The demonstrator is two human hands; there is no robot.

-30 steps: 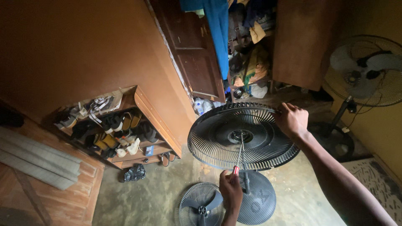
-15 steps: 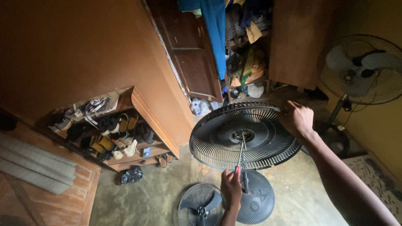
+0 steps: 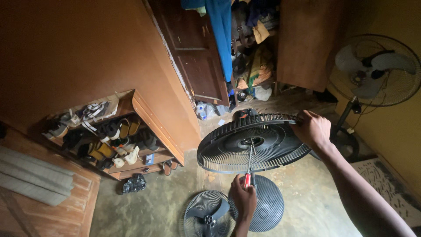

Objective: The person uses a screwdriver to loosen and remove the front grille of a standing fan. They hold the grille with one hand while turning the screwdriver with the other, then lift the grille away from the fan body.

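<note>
A black fan rear grille [image 3: 263, 145] on its stand is tilted face-up in front of me. My right hand [image 3: 312, 128] grips its right rim. My left hand [image 3: 244, 198] holds a red-handled screwdriver [image 3: 249, 166] whose shaft reaches up to the hub at the grille's centre. Below on the floor lie a detached front grille with the fan blade [image 3: 207, 215] resting in it and the round black fan base [image 3: 265, 204].
A wooden shoe rack [image 3: 118, 138] full of shoes stands at the left against an orange wall. An open wooden door [image 3: 193, 57] and hanging clothes [image 3: 221, 30] are behind. A second standing fan [image 3: 375, 72] is at the right. A black bag [image 3: 133, 183] lies on the concrete floor.
The view shifted slightly; the grille tilted a little and my right hand slid along its right rim. The left hand keeps the screwdriver at the hub.
</note>
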